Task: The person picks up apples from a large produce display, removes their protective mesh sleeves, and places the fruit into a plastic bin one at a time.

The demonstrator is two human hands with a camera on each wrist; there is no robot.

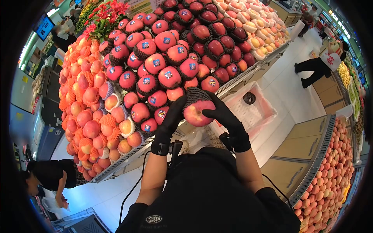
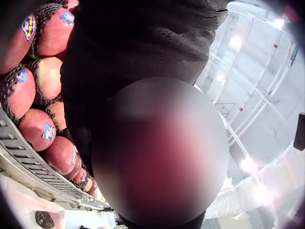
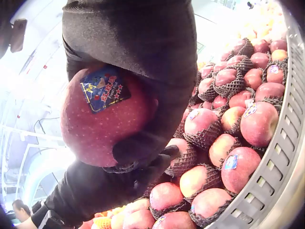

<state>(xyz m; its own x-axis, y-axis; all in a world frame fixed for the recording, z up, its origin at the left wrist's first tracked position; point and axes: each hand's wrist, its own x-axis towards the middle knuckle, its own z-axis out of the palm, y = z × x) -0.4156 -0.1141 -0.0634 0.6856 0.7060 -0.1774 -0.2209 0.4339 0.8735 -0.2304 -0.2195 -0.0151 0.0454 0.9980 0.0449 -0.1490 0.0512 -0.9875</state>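
Observation:
A red apple (image 1: 199, 113) with a black foam net (image 1: 197, 95) on its far side is held between both black-gloved hands, in front of the fruit display. The left hand (image 1: 173, 116) grips the net and apple from the left. From the right, the right hand (image 1: 227, 116) grips the apple with its fingers bent round it. In the right wrist view the apple (image 3: 107, 119) shows a blue sticker (image 3: 104, 89), and dark gloved fingers lie against its lower side. A blurred round patch hides most of the left hand's work in the left wrist view.
Stickered apples (image 1: 169, 77) in black nets fill the sloped display, with orange-netted fruit (image 1: 91, 128) at its left. A pale crate (image 1: 262, 116) with a black net (image 1: 249, 98) inside stands right of it. Another fruit stand (image 1: 326, 174) is at lower right. People stand at left and upper right.

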